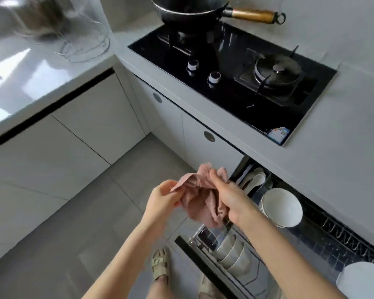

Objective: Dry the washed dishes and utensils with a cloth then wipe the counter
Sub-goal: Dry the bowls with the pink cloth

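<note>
Your pink cloth [200,197] hangs crumpled (ribbed weave) between your hands: left hand [163,197] pinches one edge, right hand [231,196] grips the bunch.

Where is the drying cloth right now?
Head view, lower centre: the pink cloth is gripped by the left hand and right hand, above the open dish drawer, just left of the white bowl.

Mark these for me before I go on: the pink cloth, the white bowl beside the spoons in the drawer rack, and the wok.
pink cloth [198,199], head view, bunched middle folds.
white bowl [285,206], head view, inner wall.
wok [190,15], head view, dark outer side.
</note>
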Motion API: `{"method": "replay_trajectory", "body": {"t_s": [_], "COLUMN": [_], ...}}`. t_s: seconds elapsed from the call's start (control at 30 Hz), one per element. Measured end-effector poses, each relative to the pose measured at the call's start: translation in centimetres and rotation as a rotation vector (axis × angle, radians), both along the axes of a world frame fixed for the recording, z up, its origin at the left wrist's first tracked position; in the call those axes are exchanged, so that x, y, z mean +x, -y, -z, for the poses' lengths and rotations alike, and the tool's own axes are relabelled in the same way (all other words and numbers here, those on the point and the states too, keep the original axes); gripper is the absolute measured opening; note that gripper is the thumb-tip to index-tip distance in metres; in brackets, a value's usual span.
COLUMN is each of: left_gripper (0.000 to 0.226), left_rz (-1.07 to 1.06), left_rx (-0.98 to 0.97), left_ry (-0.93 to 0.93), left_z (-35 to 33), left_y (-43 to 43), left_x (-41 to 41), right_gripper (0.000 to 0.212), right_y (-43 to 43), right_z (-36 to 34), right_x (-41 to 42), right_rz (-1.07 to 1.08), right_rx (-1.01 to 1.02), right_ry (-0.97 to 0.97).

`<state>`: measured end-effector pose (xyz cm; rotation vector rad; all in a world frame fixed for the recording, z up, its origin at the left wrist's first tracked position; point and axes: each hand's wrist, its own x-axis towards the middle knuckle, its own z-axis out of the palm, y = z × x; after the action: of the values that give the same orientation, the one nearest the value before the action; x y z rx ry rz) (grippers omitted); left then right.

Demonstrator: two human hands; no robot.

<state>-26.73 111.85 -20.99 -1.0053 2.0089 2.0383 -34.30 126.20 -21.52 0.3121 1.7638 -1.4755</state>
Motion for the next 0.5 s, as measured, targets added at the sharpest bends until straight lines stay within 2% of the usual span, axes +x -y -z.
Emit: {"method": "replay_trajectory", "body": {"t_s": [0.07,0.17,0.23,0.3,0.43,0.47,0.5], "left_gripper": [0.016,0.018,0.018,0.018,0.014,0.012,0.011], "left_rz": [-0.099,-0.218,-0.279,-0.318,-0.413,-0.439,-0.457], "left_rx": [0.046,0.123,0.119,0.126,0.166,0.169,0.165], "left_ry": [-0.039,-0.107,-0.14,-0.152,-0.161,-0.158,-0.155], "left_z": [-1.8,-4.7,-6.1,-7.2,-9.9,-10.6,-11.3], "left_y": [3.9,10.7,15.2,19.5,27.9,30.0,32.1], "left_x": [0.7,2.1,3.6,5.1,7.6,8.2,9.0], "right_gripper": [0.038,0.036,0.037,0.051,0.09,0.087,0.075], "right_y": [2.8,8.0,12.1,16.8,27.8,30.6,33.1], "right_z": [-1.5,-3.7,-4.6,-5.6,-8.2,-8.1,-8.1], "right_x": [-0.1,0.2,0.9,2.4,8.2,9.2,9.9], "right_rz": [-0.052,-0.155,-0.263,-0.405,-0.8,-0.805,-0.77], "right_rx": [-0.014,-0.023,0.084,0.176,0.095,0.1,0.094], "right_ry": [-0.059,-0.139,-0.304,-0.529,-0.864,-0.931,-0.972]}}
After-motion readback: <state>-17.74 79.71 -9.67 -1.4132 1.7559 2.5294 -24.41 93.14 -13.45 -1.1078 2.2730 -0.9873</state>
